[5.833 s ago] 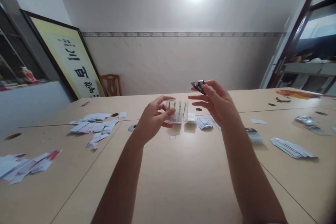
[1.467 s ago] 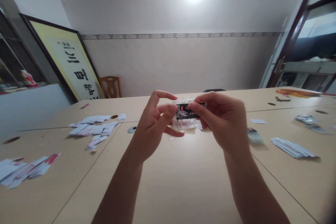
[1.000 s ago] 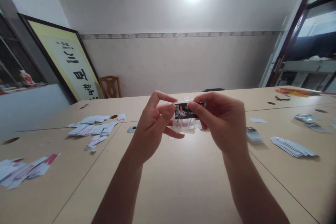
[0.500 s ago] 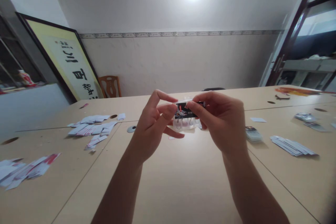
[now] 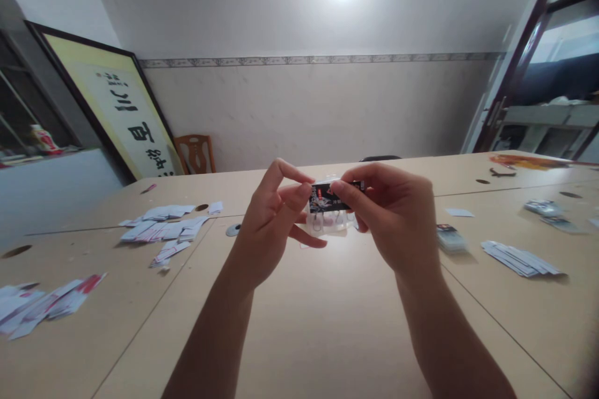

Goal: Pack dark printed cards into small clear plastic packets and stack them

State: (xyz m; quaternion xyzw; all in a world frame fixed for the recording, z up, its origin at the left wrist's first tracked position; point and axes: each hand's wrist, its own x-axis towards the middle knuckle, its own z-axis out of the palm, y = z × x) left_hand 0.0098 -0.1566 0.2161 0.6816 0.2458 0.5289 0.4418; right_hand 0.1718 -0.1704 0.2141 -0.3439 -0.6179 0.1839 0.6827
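Between my two hands, above the middle of the table, is a small clear plastic case (image 5: 322, 222) with curved, hook-like shapes showing inside. A black printed label (image 5: 326, 201) with white and red marks lies across its upper face. My left hand (image 5: 276, 215) pinches the case's left edge between thumb and fingers, its lower fingers spread beneath. My right hand (image 5: 393, 209) grips the right side, thumb pressed on the label and the other fingers curled behind. The back of the case is hidden.
Folded paper slips (image 5: 163, 224) lie at the left, with another pile (image 5: 47, 305) nearer. To the right are stacked clear cases (image 5: 452, 239), a fanned row of white cards (image 5: 519, 258) and more packs (image 5: 543, 207). The table (image 5: 318, 324) has round cable holes (image 5: 233, 230).
Both hands hold nearly the same pose. The left thumb and fingertips have shifted slightly left along the label, uncovering a little more of its left end.
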